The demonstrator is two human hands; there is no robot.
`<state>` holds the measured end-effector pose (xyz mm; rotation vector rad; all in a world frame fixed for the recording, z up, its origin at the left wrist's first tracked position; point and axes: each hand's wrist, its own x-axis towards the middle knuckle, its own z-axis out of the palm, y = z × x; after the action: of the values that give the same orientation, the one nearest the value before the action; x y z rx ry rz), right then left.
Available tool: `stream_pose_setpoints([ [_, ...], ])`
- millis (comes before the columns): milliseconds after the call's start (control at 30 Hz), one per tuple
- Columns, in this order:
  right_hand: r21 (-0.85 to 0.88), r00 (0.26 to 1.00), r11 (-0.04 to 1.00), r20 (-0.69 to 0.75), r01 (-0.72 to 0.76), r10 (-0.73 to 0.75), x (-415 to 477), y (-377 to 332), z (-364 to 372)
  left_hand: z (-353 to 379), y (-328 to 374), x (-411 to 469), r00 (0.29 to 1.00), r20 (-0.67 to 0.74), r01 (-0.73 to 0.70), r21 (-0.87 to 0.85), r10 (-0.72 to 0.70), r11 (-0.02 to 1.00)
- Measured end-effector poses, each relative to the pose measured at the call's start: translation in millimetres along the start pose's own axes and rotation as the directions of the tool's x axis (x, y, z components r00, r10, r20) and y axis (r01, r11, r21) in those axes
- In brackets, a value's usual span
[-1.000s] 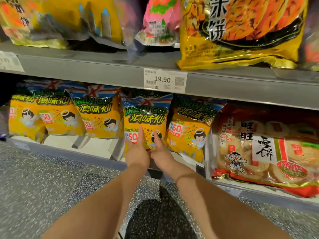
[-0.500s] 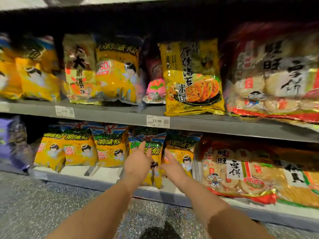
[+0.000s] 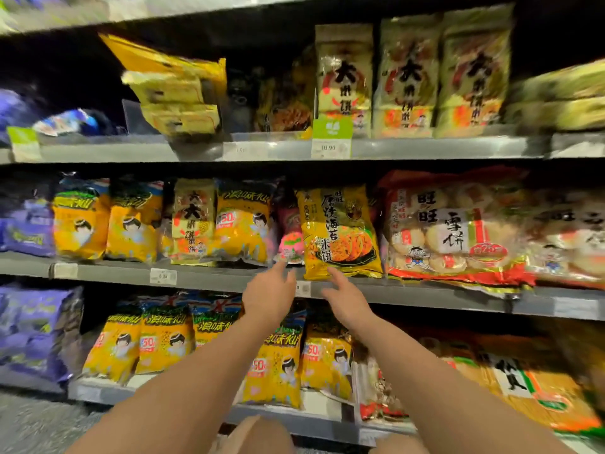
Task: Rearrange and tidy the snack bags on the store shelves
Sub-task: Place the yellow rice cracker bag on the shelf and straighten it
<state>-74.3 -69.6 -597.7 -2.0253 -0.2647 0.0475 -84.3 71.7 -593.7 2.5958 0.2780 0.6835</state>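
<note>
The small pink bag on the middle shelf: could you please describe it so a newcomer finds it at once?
On the middle shelf, find the tall yellow cracker bag above the right hand. Wedged left of it is the pink bag, narrower and the only pink pack.

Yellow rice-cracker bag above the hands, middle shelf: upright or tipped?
Upright: the yellow rice-cracker bag stands on its bottom edge on the shelf, label facing out.

Grey shelves [image 3: 425,294], rows of yellow snack bags [image 3: 242,224], red rice-cracker bags [image 3: 448,231] right, purple bags [image 3: 29,329] left
</note>
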Motion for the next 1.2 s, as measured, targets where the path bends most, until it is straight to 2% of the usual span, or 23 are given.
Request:
stream_pose_setpoints([
  [233,-0.181,0.979,0.973,-0.124,0.141,-0.164,-19.6,-50.5,-33.5,-68.9,40.2,1.6,0.990,-0.040,-0.131,0.102,0.135,0.986],
  [433,-0.337,0.959,0.938,-0.229,0.084,-0.168,-13.7,-57.9,-45.6,-83.2,50.2,20.8,0.977,-0.119,-0.165,0.086,0.175,0.983],
  [600,-0.386,0.957,0.921,-0.240,0.059,-0.162,24.6,-34.9,-50.7,-42.5,44.8,55.1,0.993,-0.070,-0.094,0.053,0.098,0.994],
  [733,-0.413,0.964,0.909,-0.215,0.058,-0.159,74.1,-2.3,-49.3,16.5,36.5,87.7,0.998,-0.029,-0.054,-0.023,0.054,0.998],
  [867,-0.388,0.957,0.921,-0.254,0.033,-0.141,125.4,29.1,-46.3,75.2,28.2,118.3,1.000,0.012,0.025,-0.121,-0.024,0.992],
  [967,-0.340,0.951,0.940,-0.292,-0.004,-0.102,147.1,47.1,-41.9,103.9,25.7,136.7,0.988,0.131,0.108,-0.245,-0.078,0.964],
  [1067,-0.339,0.954,0.941,-0.286,-0.014,-0.089,157.9,60.0,-41.7,116.7,28.8,158.6,0.940,0.281,0.289,-0.349,-0.195,0.891],
  [1133,-0.339,0.956,0.941,-0.281,-0.018,-0.082,160.1,63.4,-43.3,119.2,31.8,163.9,0.930,0.300,0.323,-0.385,-0.214,0.864],
  [1200,-0.336,0.954,0.941,-0.288,-0.026,-0.077,158.7,62.7,-44.4,118.7,33.4,160.5,0.951,0.253,0.281,-0.459,-0.178,0.843],
])
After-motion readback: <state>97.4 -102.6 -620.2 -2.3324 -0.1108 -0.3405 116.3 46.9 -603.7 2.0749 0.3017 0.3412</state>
